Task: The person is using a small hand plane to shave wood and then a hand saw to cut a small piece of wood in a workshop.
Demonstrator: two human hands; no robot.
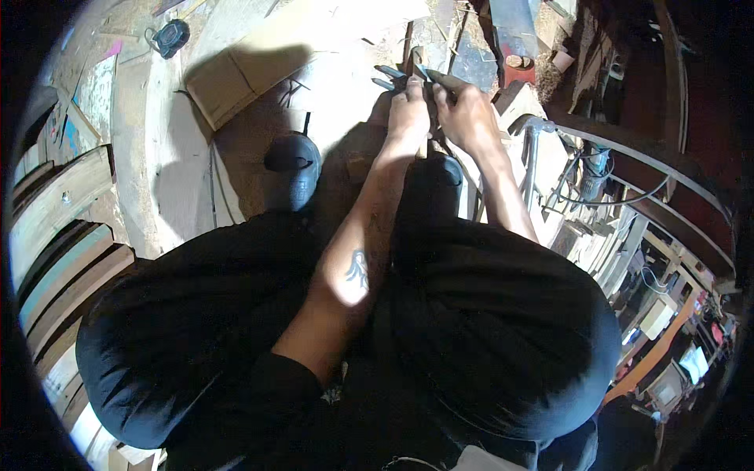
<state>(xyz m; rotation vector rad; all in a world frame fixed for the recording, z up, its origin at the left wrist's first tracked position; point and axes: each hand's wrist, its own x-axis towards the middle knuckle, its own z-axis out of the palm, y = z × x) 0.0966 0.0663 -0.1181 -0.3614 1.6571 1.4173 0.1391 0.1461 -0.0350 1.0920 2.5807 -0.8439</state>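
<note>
My left hand (408, 118) is closed on a narrow wooden strip (417, 56) between my shoes, its thumb lying along the top. Two slender bluish-grey tips (386, 77) stick out to the left of that hand; I cannot tell whether they are fingertips or a tool. Close beside it, my right hand (469, 116) is bent, fingers pinched together near the strip. A small bluish point shows at its fingertips, too small to name. Both hands cast shadow over the spot where they meet.
A brown cardboard piece (243, 82) and a dark tape measure (170, 36) lie on the floor to the left. Boards (75, 275) are stacked at far left. On the right stand a metal frame (652, 161), a corded power tool (594, 174) and wood offcuts. My shoes (292, 169) flank the work.
</note>
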